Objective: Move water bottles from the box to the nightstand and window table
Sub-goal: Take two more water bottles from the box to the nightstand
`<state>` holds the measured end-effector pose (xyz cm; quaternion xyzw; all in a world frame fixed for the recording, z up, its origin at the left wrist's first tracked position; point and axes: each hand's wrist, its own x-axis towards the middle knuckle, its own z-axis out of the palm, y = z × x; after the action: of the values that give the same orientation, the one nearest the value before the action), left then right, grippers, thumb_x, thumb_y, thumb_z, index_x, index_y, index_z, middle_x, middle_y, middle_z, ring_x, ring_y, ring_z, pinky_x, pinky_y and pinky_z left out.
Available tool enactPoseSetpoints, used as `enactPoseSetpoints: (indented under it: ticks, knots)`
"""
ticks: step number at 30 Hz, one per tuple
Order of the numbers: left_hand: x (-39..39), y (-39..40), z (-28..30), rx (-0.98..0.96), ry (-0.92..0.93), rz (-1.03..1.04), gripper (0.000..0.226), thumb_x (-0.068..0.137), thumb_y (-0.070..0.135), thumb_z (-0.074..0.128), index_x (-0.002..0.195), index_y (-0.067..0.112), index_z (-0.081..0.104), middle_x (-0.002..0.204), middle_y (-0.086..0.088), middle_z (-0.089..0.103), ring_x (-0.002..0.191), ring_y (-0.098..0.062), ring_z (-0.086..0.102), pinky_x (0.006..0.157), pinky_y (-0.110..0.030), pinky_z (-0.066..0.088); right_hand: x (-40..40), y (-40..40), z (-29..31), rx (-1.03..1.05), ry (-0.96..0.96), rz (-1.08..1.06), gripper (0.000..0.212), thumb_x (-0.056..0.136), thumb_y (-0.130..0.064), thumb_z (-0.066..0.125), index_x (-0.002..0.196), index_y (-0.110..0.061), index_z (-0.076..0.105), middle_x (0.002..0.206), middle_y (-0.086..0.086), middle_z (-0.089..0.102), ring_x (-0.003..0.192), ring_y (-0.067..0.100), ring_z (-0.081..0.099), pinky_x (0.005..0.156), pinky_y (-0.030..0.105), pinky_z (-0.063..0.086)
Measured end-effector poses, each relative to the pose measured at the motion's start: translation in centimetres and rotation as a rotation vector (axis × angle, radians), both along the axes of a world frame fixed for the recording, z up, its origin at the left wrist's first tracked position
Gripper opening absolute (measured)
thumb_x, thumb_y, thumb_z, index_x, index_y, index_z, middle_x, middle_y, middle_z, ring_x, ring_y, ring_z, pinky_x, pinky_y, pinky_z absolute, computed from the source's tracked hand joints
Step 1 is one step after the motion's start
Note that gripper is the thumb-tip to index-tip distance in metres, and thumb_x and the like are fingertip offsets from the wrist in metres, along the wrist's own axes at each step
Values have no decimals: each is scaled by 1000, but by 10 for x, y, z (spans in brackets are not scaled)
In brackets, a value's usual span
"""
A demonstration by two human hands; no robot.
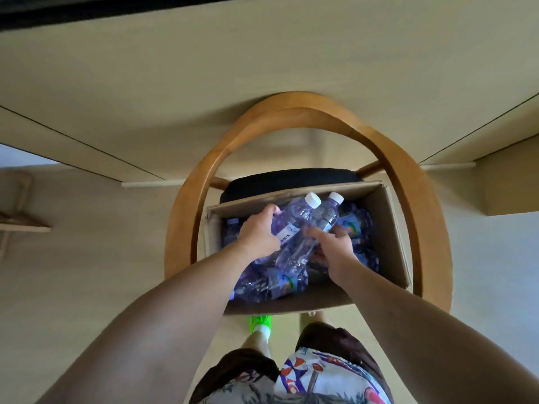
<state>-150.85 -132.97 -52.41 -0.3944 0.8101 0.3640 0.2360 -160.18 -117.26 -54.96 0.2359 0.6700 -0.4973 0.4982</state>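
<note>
Over the open brown cardboard box (390, 228) on a wooden chair (408, 182), the left hand (258, 233) grips one clear white-capped plastic water bottle (294, 217); the right hand (335, 246) curls around another bottle (316, 228) beside it.

I see two clear, white-capped water bottles (303, 228) tilted, caps far, above more bottles lying in the open cardboard box (390, 228).

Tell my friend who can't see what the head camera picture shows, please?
Looking down, a person's left hand and right hand each grip a clear water bottle: left bottle, right bottle. They are over an open cardboard box of more bottles. The box sits on a wooden chair with a black seat.
</note>
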Motion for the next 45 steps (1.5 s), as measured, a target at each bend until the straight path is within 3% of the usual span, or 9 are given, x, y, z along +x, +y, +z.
enactPoseSetpoints:
  ticks: [7,9,11,16,19,26,32,40,45]
  knots:
    - [-44,-8,53,561,-53,306,43,70,-2,69,105,20,58,88,-4,64,73,-18,59,60,-25,48,-11,-8,33,-199,-52,-74,27,72,0,62,96,-9,68,89,15,66,75,31,65,66,35,53]
    - [-50,-1,65,641,38,374,37,67,16,80,103,16,70,96,-8,74,83,-25,70,75,-33,59,-13,-9,47,-278,-32,-97,29,75,-4,65,103,-5,72,95,20,68,76,32,67,70,38,56]
    - [-54,3,77,610,88,384,56,63,42,90,109,19,71,106,-7,75,103,-30,69,93,-43,54,-14,-9,64,-294,13,-113,40,79,-13,74,118,-8,71,107,19,75,90,36,73,75,43,61]
    - [-54,3,106,443,172,429,72,58,66,85,113,25,65,102,7,60,86,-8,51,72,-31,34,-15,1,110,-225,218,-176,41,71,-22,88,109,-16,75,96,11,76,86,30,72,77,42,58]
    - [-50,5,136,508,174,355,74,57,70,74,117,26,66,117,-1,63,101,-17,59,80,-33,39,-5,6,146,-201,259,-260,41,77,-32,87,109,-13,71,88,9,71,79,27,68,77,41,56]
    - [-42,13,208,452,431,143,56,59,51,87,103,23,67,89,-1,72,78,-18,66,66,-29,47,26,38,223,-150,457,-403,42,73,-37,91,99,-11,69,78,6,67,64,22,66,56,30,54]
    - [-35,55,255,463,525,-33,53,62,50,86,102,21,67,96,-7,74,85,-25,68,71,-34,51,62,81,277,-186,574,-556,50,74,-36,90,109,-9,66,83,9,66,71,25,67,77,47,63]
    - [-20,162,298,484,532,-340,48,71,47,85,107,23,64,92,-2,73,77,-17,70,61,-28,48,121,187,314,-270,663,-844,65,69,-39,92,119,-6,65,86,13,65,69,27,66,60,38,58]
    - [-2,274,319,577,506,-577,47,74,41,85,110,18,66,92,-5,71,76,-19,69,74,-34,56,172,279,327,-270,740,-974,54,73,-35,89,110,-6,63,75,11,59,58,24,58,55,33,54]
